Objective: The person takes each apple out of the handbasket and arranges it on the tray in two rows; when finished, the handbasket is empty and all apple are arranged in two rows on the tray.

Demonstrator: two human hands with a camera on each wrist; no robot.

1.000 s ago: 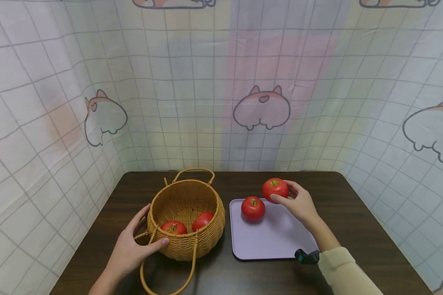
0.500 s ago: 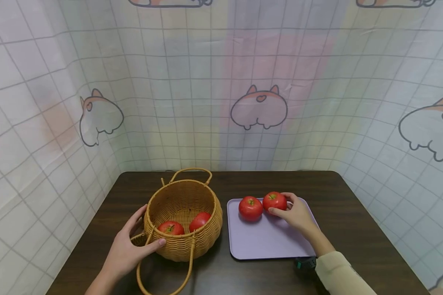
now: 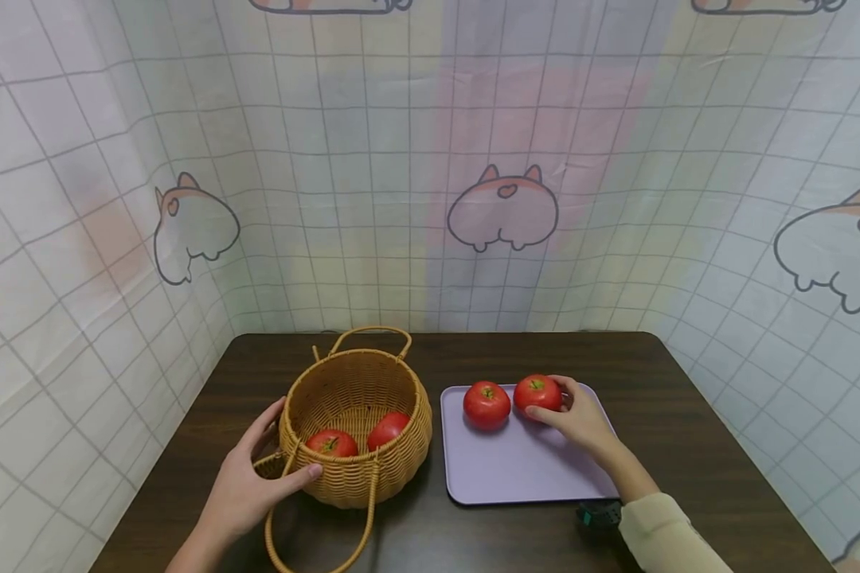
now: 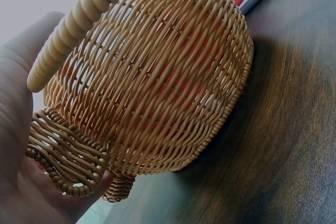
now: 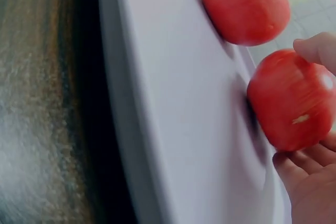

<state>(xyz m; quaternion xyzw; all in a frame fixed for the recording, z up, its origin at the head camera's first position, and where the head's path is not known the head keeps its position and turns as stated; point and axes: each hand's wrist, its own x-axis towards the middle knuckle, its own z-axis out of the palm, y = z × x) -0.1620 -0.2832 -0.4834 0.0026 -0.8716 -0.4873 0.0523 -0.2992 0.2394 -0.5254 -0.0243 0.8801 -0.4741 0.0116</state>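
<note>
Resting on the far part of the lilac tray, the right-hand tomato sits just beside a second tomato, and the right hand cups it from the right and near side, thumb and fingers curled around it. Over on the left of the dark surface, the left hand grips the near wall of the wicker basket, thumb hooked over the rim by the fallen handle loop, fingers spread on the outside. Two more tomatoes lie inside that basket.
</note>
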